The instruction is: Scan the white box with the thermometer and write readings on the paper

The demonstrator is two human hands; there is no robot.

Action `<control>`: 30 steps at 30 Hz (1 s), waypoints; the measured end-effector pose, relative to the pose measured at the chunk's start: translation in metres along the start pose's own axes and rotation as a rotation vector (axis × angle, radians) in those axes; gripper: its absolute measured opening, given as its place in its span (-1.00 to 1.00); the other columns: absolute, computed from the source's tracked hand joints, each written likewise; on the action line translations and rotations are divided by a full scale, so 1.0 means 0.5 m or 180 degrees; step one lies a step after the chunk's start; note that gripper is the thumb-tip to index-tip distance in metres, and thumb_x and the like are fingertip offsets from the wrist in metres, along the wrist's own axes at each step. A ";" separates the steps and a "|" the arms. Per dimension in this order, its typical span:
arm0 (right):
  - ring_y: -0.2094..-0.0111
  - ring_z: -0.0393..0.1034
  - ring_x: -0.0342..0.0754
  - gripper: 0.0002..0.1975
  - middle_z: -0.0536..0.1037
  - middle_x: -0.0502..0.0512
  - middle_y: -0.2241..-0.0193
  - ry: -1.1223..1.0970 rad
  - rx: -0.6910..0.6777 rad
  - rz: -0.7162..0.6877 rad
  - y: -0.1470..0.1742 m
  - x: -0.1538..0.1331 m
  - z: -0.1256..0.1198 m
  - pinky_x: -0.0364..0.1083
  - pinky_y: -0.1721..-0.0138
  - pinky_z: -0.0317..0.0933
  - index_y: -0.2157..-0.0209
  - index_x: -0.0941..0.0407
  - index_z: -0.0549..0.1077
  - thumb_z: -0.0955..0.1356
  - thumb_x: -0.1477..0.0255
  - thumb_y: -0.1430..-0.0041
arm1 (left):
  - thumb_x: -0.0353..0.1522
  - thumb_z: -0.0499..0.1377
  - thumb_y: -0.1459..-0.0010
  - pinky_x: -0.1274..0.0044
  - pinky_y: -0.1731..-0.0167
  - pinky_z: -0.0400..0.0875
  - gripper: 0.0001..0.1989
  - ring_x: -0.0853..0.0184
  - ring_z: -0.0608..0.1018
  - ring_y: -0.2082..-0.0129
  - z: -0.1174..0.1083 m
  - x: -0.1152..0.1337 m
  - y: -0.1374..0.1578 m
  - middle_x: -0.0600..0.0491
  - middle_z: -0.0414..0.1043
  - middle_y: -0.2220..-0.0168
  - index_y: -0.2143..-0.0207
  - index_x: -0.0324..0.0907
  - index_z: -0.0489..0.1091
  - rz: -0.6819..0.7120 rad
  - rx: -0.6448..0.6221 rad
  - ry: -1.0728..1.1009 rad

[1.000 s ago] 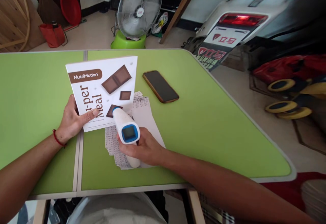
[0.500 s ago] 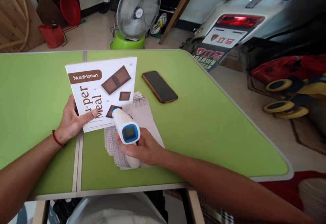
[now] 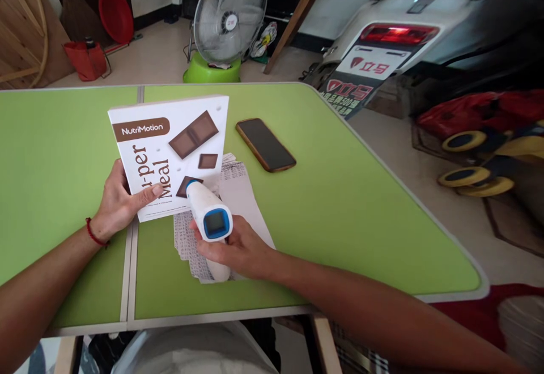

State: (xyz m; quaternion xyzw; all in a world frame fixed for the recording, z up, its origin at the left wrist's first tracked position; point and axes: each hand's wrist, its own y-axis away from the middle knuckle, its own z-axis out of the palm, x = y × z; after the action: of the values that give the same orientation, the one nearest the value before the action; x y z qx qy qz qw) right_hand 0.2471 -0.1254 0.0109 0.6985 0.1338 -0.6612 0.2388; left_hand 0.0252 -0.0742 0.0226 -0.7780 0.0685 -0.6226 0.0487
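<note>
My left hand (image 3: 123, 198) grips the lower left edge of a white box (image 3: 187, 175) marked NutriMotion, thumb on its front face. The box is held up, tilted, with pictures of chocolate pieces on it. In my right hand (image 3: 238, 246) is a white and blue infrared thermometer (image 3: 208, 207), held by its handle. Its nose points at the lower right of the box, and its small screen faces me; I cannot tell whether nose and box touch. Papers with handwriting (image 3: 244, 204) lie beneath on the green table (image 3: 361, 226).
A phone (image 3: 266, 144) in a brown case lies right of the box. Beyond the table's far edge stand a fan (image 3: 232, 22) on a green stool (image 3: 212, 71) and a red bag (image 3: 86, 61). A white scooter (image 3: 382, 28) stands at the right.
Both hands keep their holds on the box and the thermometer. The thermometer has shifted very slightly left; the rest of the view moves only slightly.
</note>
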 end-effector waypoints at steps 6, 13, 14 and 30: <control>0.47 0.29 -0.15 -0.85 0.41 -0.03 0.51 -0.0263 -0.0162 0.0009 0.004 -0.006 0.000 -0.11 0.38 0.29 0.45 0.11 0.36 0.40 0.37 0.07 | -0.11 0.43 0.14 0.18 0.09 0.45 -0.32 -0.03 0.51 0.02 -0.002 -0.003 0.002 -0.16 0.45 0.04 0.05 -0.22 0.26 0.0053 0.0017 0.0130; 0.50 0.23 -0.19 -0.82 0.38 -0.08 0.53 -0.0134 -0.0022 -0.0009 0.000 -0.009 -0.007 -0.14 0.40 0.25 0.44 0.10 0.36 0.42 0.37 0.11 | -0.17 0.43 0.11 0.23 0.11 0.46 -0.33 0.05 0.52 0.06 -0.005 -0.012 -0.001 -0.10 0.46 0.03 -0.01 -0.18 0.26 0.0243 0.0024 0.0227; 0.51 0.22 -0.20 -0.81 0.37 -0.08 0.53 -0.0104 0.0020 -0.0047 -0.001 -0.010 -0.008 -0.14 0.41 0.24 0.43 0.10 0.37 0.42 0.38 0.11 | -0.18 0.43 0.11 0.23 0.11 0.46 -0.33 0.06 0.52 0.06 -0.006 -0.014 -0.002 -0.10 0.45 0.02 -0.01 -0.18 0.26 0.0260 0.0032 0.0255; 0.42 0.39 -0.08 -0.74 0.56 0.06 0.40 0.1683 0.0880 -0.0719 -0.024 -0.027 -0.135 -0.12 0.42 0.24 0.31 0.11 0.45 0.39 0.25 0.01 | -0.32 0.45 0.10 0.26 0.02 0.43 -0.42 0.14 0.51 0.04 -0.021 -0.028 -0.033 -0.05 0.44 0.01 0.05 -0.15 0.29 0.0762 0.0405 0.0572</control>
State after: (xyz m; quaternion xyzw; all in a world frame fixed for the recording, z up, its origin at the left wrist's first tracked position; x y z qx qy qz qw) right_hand 0.2977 -0.0790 0.0233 0.8527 0.1768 -0.4910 0.0237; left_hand 0.0126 -0.0555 0.0142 -0.7008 0.1252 -0.6825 0.1654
